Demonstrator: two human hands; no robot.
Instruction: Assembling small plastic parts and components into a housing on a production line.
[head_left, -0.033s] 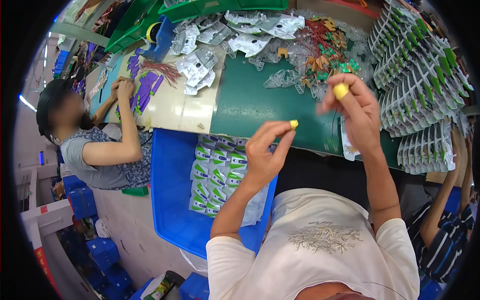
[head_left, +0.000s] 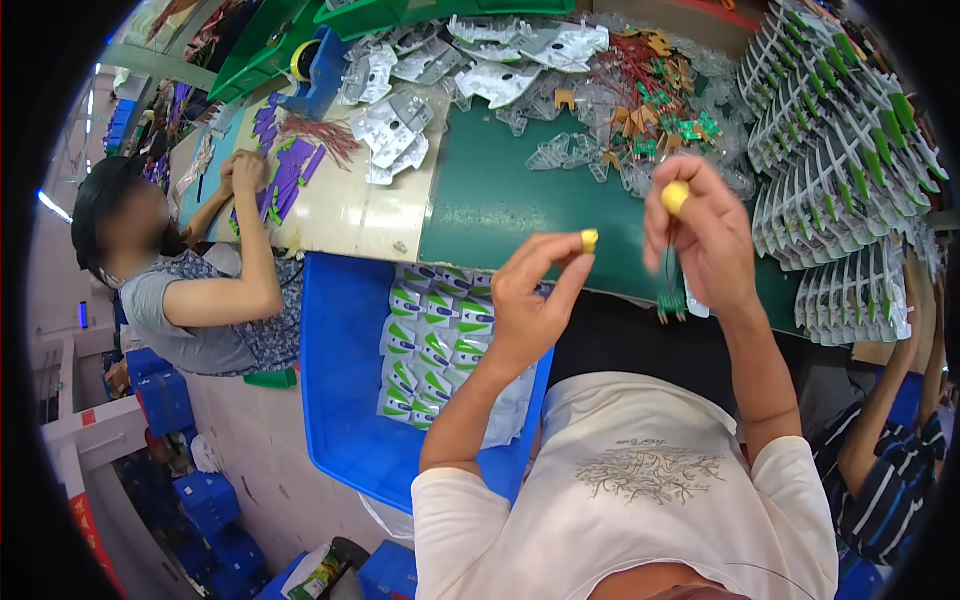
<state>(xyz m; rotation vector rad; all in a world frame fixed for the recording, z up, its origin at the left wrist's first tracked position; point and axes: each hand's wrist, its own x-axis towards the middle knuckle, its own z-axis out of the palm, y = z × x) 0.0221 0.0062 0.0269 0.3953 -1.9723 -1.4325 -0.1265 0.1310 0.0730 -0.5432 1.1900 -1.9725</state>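
My right hand [head_left: 712, 240] is raised over the near edge of the green work surface, a yellow finger cover on one digit. Its fingers are closed on thin dark wires, from which a small green circuit board [head_left: 671, 302] hangs. Partly hidden behind that hand is a pale plastic part [head_left: 697, 308]. To its left, my left hand [head_left: 535, 290] holds thumb and forefinger pinched together, a yellow cover [head_left: 589, 240] on the forefinger. Whatever may be between those fingertips is too small to make out.
A blue bin [head_left: 330, 400] of white-and-green packets stands at my left. Clear plastic parts [head_left: 565, 152], red wires and green boards lie heaped at the back. Stacked grey-green housings [head_left: 830, 140] rise at right. A co-worker [head_left: 215, 300] handles purple pieces [head_left: 293, 175] at left.
The green board, blurred below my right hand before, now hangs clearly under it on its wires. My right hand has dropped slightly; my left has barely shifted.
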